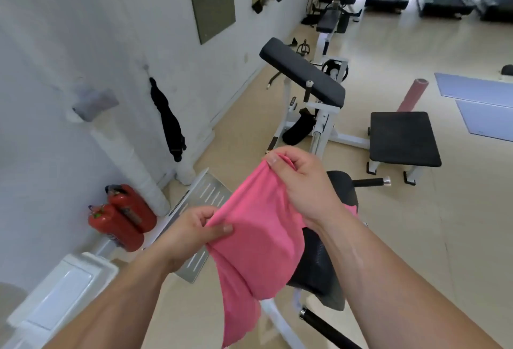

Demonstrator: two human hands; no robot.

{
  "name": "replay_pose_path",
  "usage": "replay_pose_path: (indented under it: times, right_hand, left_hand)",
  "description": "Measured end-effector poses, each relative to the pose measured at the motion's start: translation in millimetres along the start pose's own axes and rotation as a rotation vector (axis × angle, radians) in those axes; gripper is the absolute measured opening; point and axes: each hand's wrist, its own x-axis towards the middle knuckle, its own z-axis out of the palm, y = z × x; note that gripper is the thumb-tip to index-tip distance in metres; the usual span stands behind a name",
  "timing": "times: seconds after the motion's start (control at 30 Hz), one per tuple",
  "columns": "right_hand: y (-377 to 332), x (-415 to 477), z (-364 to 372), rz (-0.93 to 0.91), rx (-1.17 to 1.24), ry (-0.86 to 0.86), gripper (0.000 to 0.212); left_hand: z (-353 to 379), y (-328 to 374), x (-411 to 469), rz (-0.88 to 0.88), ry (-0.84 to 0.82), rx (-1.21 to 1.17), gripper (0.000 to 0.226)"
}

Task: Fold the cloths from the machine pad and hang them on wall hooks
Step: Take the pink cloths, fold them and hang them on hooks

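Note:
A pink cloth (258,237) hangs in the air between my hands, above a black machine pad (319,265). My left hand (191,234) pinches its lower left edge. Higher up, my right hand (299,179) grips the top corner, bunched in its fingers. The cloth's loose end droops toward the floor. On the white wall to the left, a black cloth (168,121) hangs from a hook (145,66). A grey cloth (94,104) hangs further left on the same wall, blurred.
Two red fire extinguishers (122,218) stand by the wall beside a white wrapped pipe (130,165). A metal footplate (194,210) lies below my left hand. Ahead stand a padded curl bench (302,73), a low black bench (402,137) and floor mats (477,104).

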Motion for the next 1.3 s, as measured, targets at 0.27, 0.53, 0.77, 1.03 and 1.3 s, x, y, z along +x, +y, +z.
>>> replay_pose_path:
  times: [0.27, 0.53, 0.77, 1.03, 1.3]
  right_hand:
    - [9, 6, 87, 0.053, -0.126, 0.258, 0.017]
    - [39, -19, 190, 0.275, -0.141, 0.402, 0.028]
    - [29, -13, 227, 0.305, -0.084, 0.598, 0.033]
    - [14, -15, 260, 0.260, -0.387, 0.155, 0.015]
    - [19, -30, 315, 0.265, -0.343, -0.470, 0.013]
  left_hand:
    - [-124, -68, -51, -0.052, 0.049, -0.346, 0.064]
    - [-233, -74, -81, 0.015, 0.111, -0.310, 0.017]
    - [-284, -116, -85, -0.029, 0.234, 0.258, 0.028]
    - [-289, -89, -90, 0.026, 0.135, -0.080, 0.030]
    - [-246, -31, -89, 0.132, -0.160, -0.108, 0.021]
